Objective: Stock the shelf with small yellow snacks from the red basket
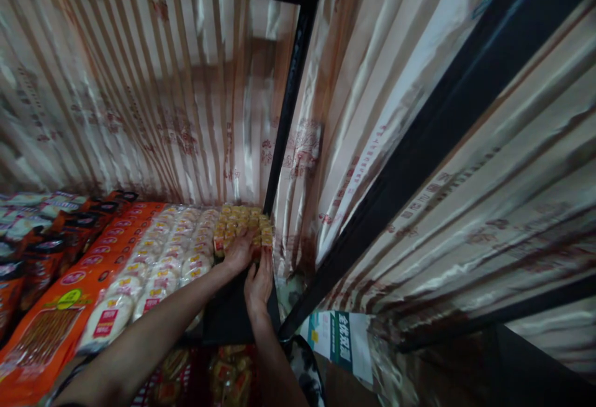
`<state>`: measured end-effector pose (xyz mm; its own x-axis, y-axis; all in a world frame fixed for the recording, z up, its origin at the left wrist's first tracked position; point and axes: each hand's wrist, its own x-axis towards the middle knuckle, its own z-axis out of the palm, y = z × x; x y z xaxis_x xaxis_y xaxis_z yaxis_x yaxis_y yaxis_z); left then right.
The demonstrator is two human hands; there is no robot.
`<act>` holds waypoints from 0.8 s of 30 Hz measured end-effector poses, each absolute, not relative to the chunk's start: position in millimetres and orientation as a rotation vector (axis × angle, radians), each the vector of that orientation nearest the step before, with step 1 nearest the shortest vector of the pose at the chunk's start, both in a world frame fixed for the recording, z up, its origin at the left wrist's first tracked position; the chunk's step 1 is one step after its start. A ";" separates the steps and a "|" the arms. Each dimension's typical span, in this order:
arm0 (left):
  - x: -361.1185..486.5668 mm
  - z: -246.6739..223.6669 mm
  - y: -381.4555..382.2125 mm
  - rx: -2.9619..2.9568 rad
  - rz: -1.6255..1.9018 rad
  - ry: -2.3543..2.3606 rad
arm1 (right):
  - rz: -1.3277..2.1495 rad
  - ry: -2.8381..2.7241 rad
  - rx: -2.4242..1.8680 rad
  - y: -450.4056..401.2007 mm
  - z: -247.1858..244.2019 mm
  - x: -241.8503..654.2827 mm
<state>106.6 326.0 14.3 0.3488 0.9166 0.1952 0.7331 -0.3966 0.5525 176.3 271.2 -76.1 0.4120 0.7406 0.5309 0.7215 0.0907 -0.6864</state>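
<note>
A block of small yellow-wrapped packs [230,218] stands in rows at the right back corner of a dark shelf [226,314]. My left hand [239,250] rests on the front packs of the block, its fingers partly bent. Beside it, my right hand [259,280] reaches up with its fingers stretched along the front right edge of the packs. The fingertips of both hands touch or nearly touch the packs. Left of the block lie rows of round white packaged cakes [156,280].
Orange bags [69,295] and darker snack packs [41,252] fill the shelf's left side. A black post [291,90] rises behind the corner, and a thick black beam [410,152] slants across the right. Pleated printed sheeting [186,84] hangs behind. More packs [230,376] lie below.
</note>
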 end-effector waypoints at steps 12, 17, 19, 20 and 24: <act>114.1 -6.0 333.8 2.233 0.765 1.517 | 0.003 -1.355 -1.612 278.4 -82.9 179.3; 114.7 -9.0 331.0 2.255 0.786 1.584 | 0.012 -1.368 -1.618 278.7 -83.5 179.9; 115.1 -7.7 328.7 2.251 0.789 1.627 | 0.018 -1.376 -1.617 279.8 -85.2 180.0; 115.3 -7.5 326.9 2.239 0.793 1.650 | 0.021 -1.375 -1.619 280.4 -86.3 180.0; 116.0 -14.2 314.6 2.175 0.848 1.686 | 0.056 -1.350 -1.619 281.5 -90.5 180.6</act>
